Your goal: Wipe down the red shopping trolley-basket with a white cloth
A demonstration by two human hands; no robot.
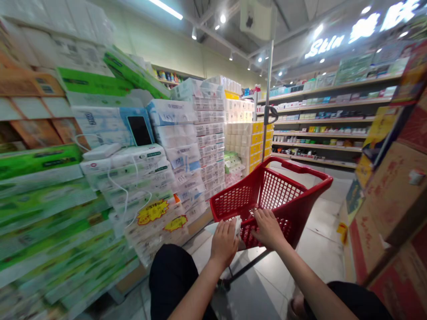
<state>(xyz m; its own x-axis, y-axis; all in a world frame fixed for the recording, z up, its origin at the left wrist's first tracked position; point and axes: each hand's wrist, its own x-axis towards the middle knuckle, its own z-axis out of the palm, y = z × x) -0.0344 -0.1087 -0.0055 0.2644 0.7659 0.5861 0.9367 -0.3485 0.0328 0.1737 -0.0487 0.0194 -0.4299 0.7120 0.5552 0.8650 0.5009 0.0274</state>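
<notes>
A red plastic shopping cart with lattice walls stands in front of me, tilted in the view. My left hand is closed at the cart's near edge, with a white cloth or tissue-like piece showing at its fingers; what exactly it is I cannot make out. Just to the right, my right hand has its fingers curled over the same near rim. Its fingertips are partly hidden inside the basket. Below the hands, a dark leg of the cart frame runs down to a wheel.
Stacked tissue packs fill the left side, with a phone and white cable on them. Cardboard boxes pile up at right. A metal pole rises behind the cart; stocked shelves line the back.
</notes>
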